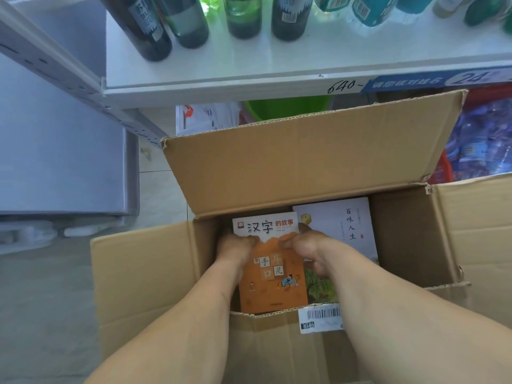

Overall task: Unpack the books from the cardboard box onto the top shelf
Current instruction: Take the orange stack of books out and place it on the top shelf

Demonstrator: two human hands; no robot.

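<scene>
An open cardboard box stands on the floor under a white shelf. Inside it lies an orange and white book with large Chinese characters on its cover. My left hand grips that book's left edge, thumb on the cover. My right hand grips its right edge the same way. A second book, white with a green picture, lies to the right, partly under my right hand and wrist.
Dark and green glass bottles and blue-labelled plastic bottles stand on the white shelf. A slanted grey shelf post runs at the left. A green basin, a red crate and wrapped bottles sit behind the box.
</scene>
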